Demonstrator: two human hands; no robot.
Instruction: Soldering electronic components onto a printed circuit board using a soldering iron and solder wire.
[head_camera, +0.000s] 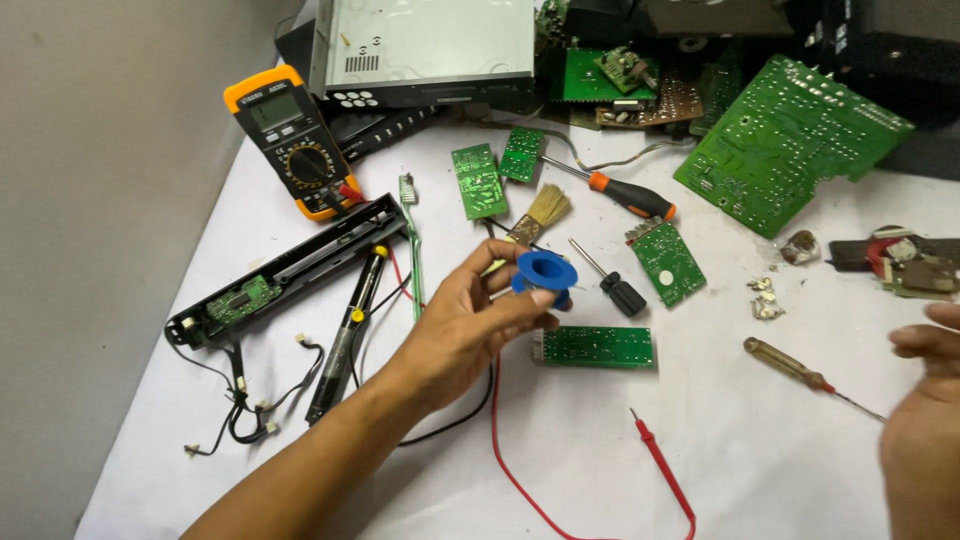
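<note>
My left hand (470, 325) is raised over the middle of the white table (760, 460) and grips a small blue spool (545, 272) between thumb and fingers. Just under it lies a narrow green circuit board (596, 346). A small black-handled screwdriver (612, 282) and a brush (540, 215) lie close behind the spool. My right hand (925, 420) is at the right edge, fingers loosely curled, holding nothing. Its nearest thing is a thin tool with a brown handle (800, 372).
An orange multimeter (290, 140) sits at the back left with red probe leads (660, 470) trailing forward. A black plastic frame (290, 270), soldering iron (345, 335), orange-handled screwdriver (620, 192), several green boards (785, 140) and a grey metal chassis (425, 45) crowd the back.
</note>
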